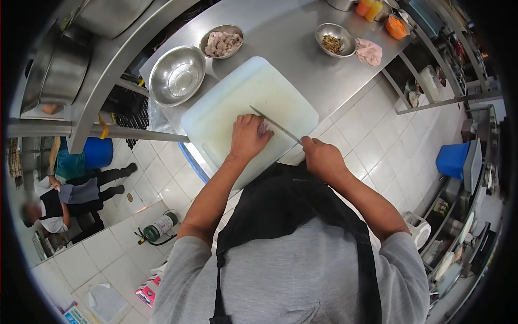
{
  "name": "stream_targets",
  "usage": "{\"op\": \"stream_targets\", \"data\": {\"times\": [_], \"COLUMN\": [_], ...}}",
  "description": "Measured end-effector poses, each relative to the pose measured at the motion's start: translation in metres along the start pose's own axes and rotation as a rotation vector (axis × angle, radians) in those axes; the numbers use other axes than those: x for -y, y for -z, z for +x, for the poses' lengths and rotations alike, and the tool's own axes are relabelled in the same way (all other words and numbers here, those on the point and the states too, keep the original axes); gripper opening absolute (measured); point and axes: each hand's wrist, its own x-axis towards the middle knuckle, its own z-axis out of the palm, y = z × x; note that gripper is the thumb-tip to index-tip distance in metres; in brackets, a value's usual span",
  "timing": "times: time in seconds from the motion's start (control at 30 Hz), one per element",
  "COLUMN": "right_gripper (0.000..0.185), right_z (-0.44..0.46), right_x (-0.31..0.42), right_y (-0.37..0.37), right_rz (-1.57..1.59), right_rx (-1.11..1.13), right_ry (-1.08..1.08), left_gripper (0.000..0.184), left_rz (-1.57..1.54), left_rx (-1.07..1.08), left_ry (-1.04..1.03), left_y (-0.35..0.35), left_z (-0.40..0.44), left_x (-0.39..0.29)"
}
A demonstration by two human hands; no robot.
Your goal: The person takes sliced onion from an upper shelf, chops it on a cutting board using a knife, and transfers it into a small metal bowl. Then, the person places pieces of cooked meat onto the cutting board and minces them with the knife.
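Note:
On a pale cutting board point(226, 102), my left hand point(249, 136) has its fingers curled over a small pinkish piece of food point(263, 128). My right hand point(324, 157) is closed round the handle of a knife point(278, 126). The blade points up and to the left across the board, just right of the piece and close to my left fingertips. Beyond the board's upper left side stand a metal bowl of pale, raw-looking chunks point(223, 44) and a larger metal bowl point(177, 75).
Farther right on the steel table point(286, 32) are a bowl of chopped brownish bits point(332, 45), a pink cloth point(369, 52) and orange and yellow bottles point(369, 9). A metal shelf frame point(108, 70) rises at the left. Another person point(59, 202) is at the far left.

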Motion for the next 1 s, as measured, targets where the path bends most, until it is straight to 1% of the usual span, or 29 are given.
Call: {"op": "stream_targets", "data": {"times": [0.07, 0.13, 0.27, 0.33, 0.47, 0.53, 0.67, 0.73, 0.83, 0.87, 0.97, 1.0], "right_gripper": [0.024, 0.025, 0.025, 0.025, 0.024, 0.024, 0.025, 0.026, 0.027, 0.027, 0.028, 0.029], "right_z": [0.001, 0.004, 0.0, 0.0, 0.003, 0.004, 0.006, 0.002, -0.008, -0.009, -0.002, -0.002], "right_x": [-0.007, -0.004, -0.001, -0.005, -0.003, -0.006, -0.004, -0.001, 0.003, 0.003, 0.005, 0.006], "right_y": [-0.009, 0.002, 0.006, -0.007, -0.001, -0.003, 0.003, 0.005, -0.005, -0.009, -0.009, -0.008], "right_rz": [-0.031, -0.048, -0.01, -0.013, -0.05, -0.042, -0.066, -0.056, -0.041, -0.037, -0.04, -0.03], "right_rx": [0.045, 0.057, 0.031, 0.061, 0.1, 0.076, 0.105, 0.057, 0.023, 0.015, 0.096, 0.082], "right_ry": [0.002, 0.005, 0.02, 0.018, 0.024, 0.033, 0.032, 0.037, 0.026, 0.016, -0.014, -0.009], "left_gripper": [0.037, 0.032, 0.024, 0.021, 0.019, 0.017, 0.017, 0.016, 0.014, 0.014, 0.012, 0.012], "left_rz": [-0.017, -0.044, -0.046, -0.053, -0.05, -0.054, -0.066, -0.055, -0.091, -0.076, -0.061, -0.068], "left_rx": [-0.031, -0.076, -0.061, -0.061, -0.054, -0.063, -0.081, -0.083, -0.12, -0.103, -0.078, -0.086], "left_ry": [-0.029, -0.054, -0.092, -0.104, -0.103, -0.117, -0.201, -0.221, -0.225, -0.211, -0.19, -0.191], "left_y": [-0.002, -0.001, -0.007, -0.009, -0.006, -0.002, 0.0, -0.004, -0.008, -0.008, -0.009, -0.009], "left_z": [0.0, -0.001, -0.002, -0.004, -0.005, -0.005, -0.007, -0.005, -0.006, -0.007, -0.005, -0.005], "left_x": [-0.001, -0.001, 0.006, 0.007, 0.004, 0.0, 0.002, 0.006, 0.007, 0.008, 0.005, 0.006]}}
